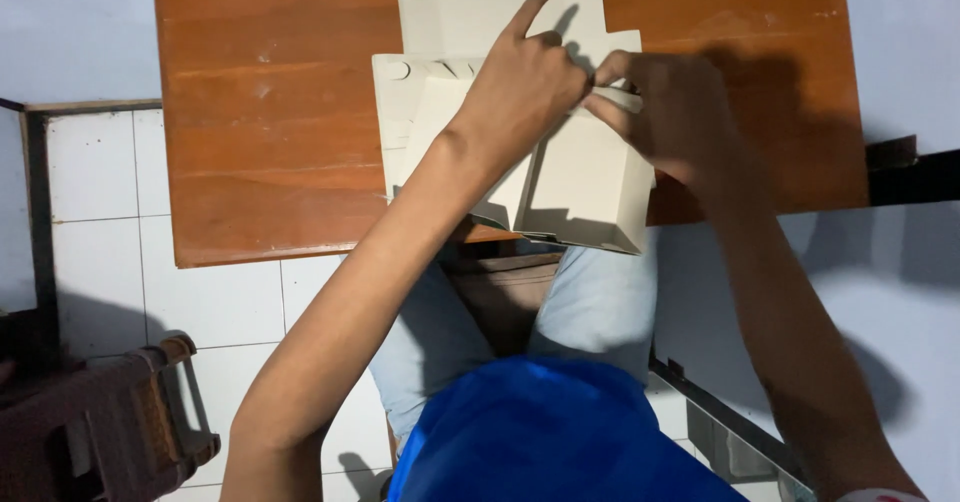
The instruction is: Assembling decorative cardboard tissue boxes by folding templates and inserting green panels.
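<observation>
Folding looks half done: pale flat-cut cardboard box (585, 177) has walls up, lid panel flat at twelve o'clock; left hand (525, 87) presses with forefinger extended, right hand (665, 112) pinches a flap.

Hard light from the upper left falls on the wooden desk (270, 112), leaving a pale sheen near its left edge. The right hand (670, 112) is dim and motion-blurred, casting a dark shadow toward the desk's right edge. The frame's lower corners are murky.
</observation>
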